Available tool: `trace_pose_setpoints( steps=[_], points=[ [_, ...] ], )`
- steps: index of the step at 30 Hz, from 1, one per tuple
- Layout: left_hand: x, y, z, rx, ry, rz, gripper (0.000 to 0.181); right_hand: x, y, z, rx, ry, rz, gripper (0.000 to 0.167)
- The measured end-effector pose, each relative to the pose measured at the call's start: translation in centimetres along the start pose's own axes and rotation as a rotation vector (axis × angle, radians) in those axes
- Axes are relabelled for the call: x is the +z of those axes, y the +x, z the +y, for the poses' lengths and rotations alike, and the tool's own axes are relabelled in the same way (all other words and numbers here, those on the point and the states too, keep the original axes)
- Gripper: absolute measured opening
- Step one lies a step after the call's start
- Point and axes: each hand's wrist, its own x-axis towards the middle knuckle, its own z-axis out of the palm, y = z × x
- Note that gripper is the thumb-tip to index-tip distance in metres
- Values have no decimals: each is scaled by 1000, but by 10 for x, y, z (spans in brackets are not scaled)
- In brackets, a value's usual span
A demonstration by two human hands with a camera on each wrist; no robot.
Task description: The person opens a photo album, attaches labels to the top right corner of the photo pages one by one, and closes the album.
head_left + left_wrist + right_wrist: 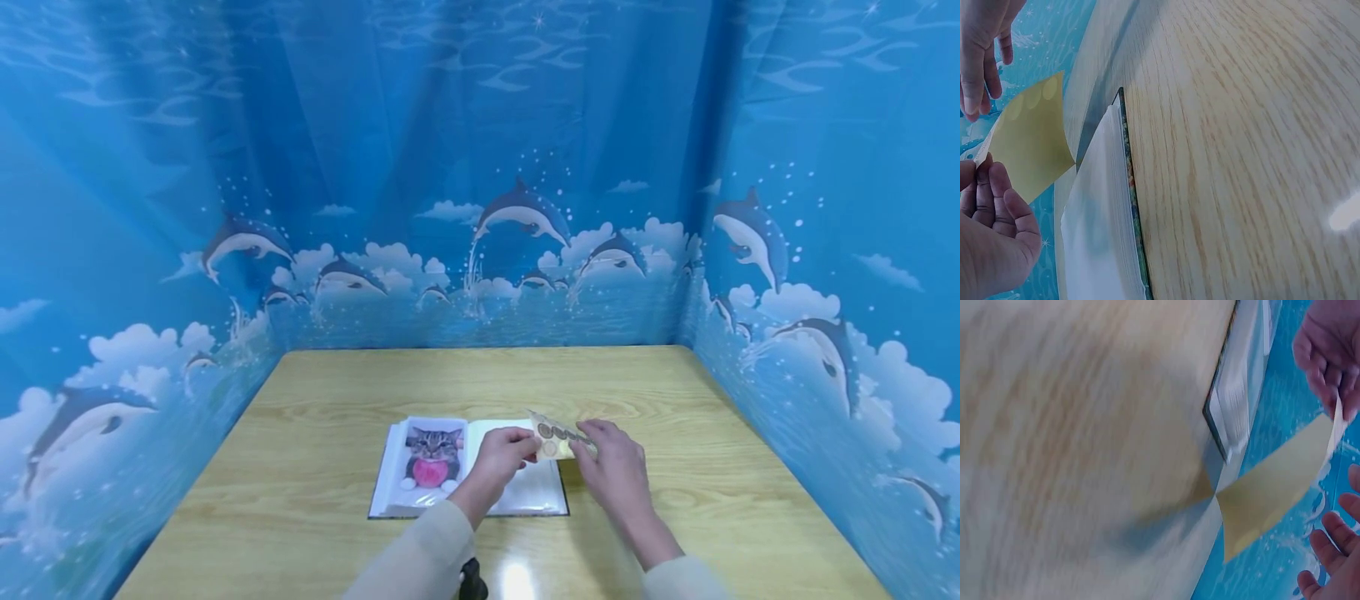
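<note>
My left hand (498,458) pinches one edge of a sticker sheet (552,448) with rows of round designs, between thumb and fingers. The sheet's plain yellow back (1038,140) faces the left wrist camera, and the sheet bends slightly. My right hand (1338,565) is beside the sheet's other side with its fingers spread and apart from it in the right wrist view. Below the sheet lies an open photo album (528,498) with clear sleeves. On its left page is a picture of a cat (432,468) with a pink round shape.
A wooden table (315,433) bears the album. Blue curtains (360,125) printed with dolphins and clouds stand behind it and along both sides. A small black object (472,581) shows at the near edge beside the left sleeve.
</note>
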Motion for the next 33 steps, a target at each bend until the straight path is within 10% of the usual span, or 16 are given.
trace_pose_setpoints(
  steps=[15, 33],
  points=[
    [4, 0, 1, -22, -6, 15, 15, 21, -8, -16, -128, -57, 130, 25],
    [8, -1, 0, -43, 3, 3, 13, 27, -13, -18, -111, -124, 72, 20]
  ],
)
